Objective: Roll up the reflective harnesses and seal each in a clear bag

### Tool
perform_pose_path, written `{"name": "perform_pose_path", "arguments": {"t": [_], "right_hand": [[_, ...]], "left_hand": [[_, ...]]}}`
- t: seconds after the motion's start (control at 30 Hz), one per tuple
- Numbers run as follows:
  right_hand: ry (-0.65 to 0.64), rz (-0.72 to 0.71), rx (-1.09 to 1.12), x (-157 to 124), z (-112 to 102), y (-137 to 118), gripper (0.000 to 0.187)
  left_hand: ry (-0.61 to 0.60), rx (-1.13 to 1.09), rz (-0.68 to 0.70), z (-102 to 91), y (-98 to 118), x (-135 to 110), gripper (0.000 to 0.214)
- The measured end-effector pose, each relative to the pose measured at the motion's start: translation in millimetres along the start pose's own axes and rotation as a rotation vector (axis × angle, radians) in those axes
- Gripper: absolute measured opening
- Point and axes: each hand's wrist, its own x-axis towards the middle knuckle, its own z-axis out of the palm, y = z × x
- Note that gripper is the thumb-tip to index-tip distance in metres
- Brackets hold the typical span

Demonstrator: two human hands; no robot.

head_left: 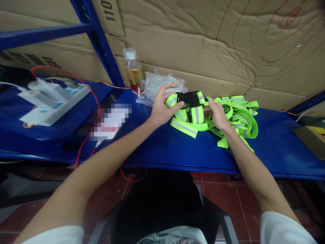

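Note:
My left hand grips a folded neon-yellow reflective strap with a grey stripe, its thumb and fingers curled round the left end. A black piece sits at the top of that folded bundle. At the bundle's right side, my right hand has its thumb and fingers closed on part of the strap; the exact spot pinched is partly hidden. Beside and behind the right hand lies a loose heap of the same reflective straps, looped and tangled on the blue table.
Behind my left hand are clear plastic bags and a bottle with a yellow-red label. On the left lie a blurred-out phone-like item, red cables and a white power strip. A cardboard box stands far right; cardboard lines the back.

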Motion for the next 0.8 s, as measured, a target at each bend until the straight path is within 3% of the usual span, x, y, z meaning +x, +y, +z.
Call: {"name": "perform_pose_path", "arguments": {"t": [0.17,0.4,0.53,0.6,0.73,0.8], "right_hand": [[0.162,-0.179,-0.031,0.8,5.8,-6.4,0.049],[-0.034,-0.183,0.132,-2.0,17.9,-23.4,0.074],[-0.156,-0.118,0.042,-6.0,8.9,-23.5,0.051],[-0.149,-0.11,0.007,-5.2,2.9,-19.9,0.051],[-0.015,-0.088,0.157,-1.6,-12.6,-18.9,0.06],[-0.07,-0.015,0.291,-2.3,-24.5,-24.4,0.057]], "left_hand": [[-0.171,-0.136,-0.171,-8.3,2.6,5.7,0.065],[-0.333,-0.187,-0.274,-16.8,10.0,7.2,0.072],[-0.324,-0.161,-0.271,-24.4,12.6,11.0,0.077],[-0.337,-0.157,-0.265,-30.5,14.9,15.0,0.076],[-0.564,-0.062,-0.228,-40.1,26.2,21.1,0.07],[-0.688,0.01,-0.216,-43.1,34.1,21.8,0.06]]}}
